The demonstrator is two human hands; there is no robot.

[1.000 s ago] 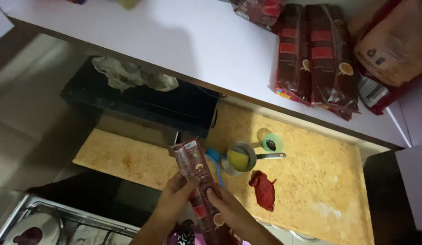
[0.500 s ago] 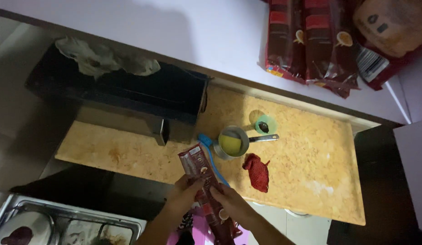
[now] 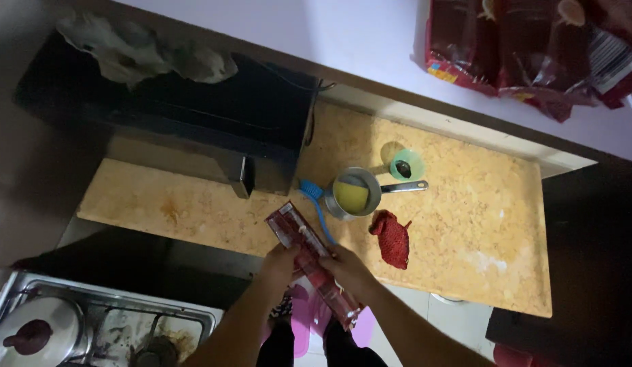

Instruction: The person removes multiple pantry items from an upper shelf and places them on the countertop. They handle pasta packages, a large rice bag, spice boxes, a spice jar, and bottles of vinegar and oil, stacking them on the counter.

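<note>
Head view, looking straight down. A long red sachet strip (image 3: pixel 314 261) is held in both hands at the near edge of the desk (image 3: pixel 465 224): the left hand (image 3: pixel 283 264) is closed about its middle from the left, the right hand (image 3: pixel 348 269) is closed on it from the right and slightly nearer, and the far end of the strip juts out over the stone. The strip appears whole, with no torn-off sachet and no spilled contents visible, so the handling seems to be at an early stage; in the dim light a small tear cannot be ruled out. The desk is a mottled yellow stone slab with brownish stains toward its left. Just beyond the strip stand a small steel saucepan (image 3: pixel 355 194) with yellow contents, its handle pointing right, a blue brush (image 3: pixel 318 204) touching its left side, a green cup (image 3: pixel 405 164) just beyond it, and a crumpled red mesh scrubber (image 3: pixel 392 238) to the near right. A black appliance (image 3: pixel 193 129) occupies the far left, with a pale cloth (image 3: pixel 142 54) lying on top. Red packets (image 3: pixel 519 47) hang against the white wall at far right. At near left, a steel stove (image 3: pixel 92 326) carries a lidded pot (image 3: pixel 34 334).
</note>
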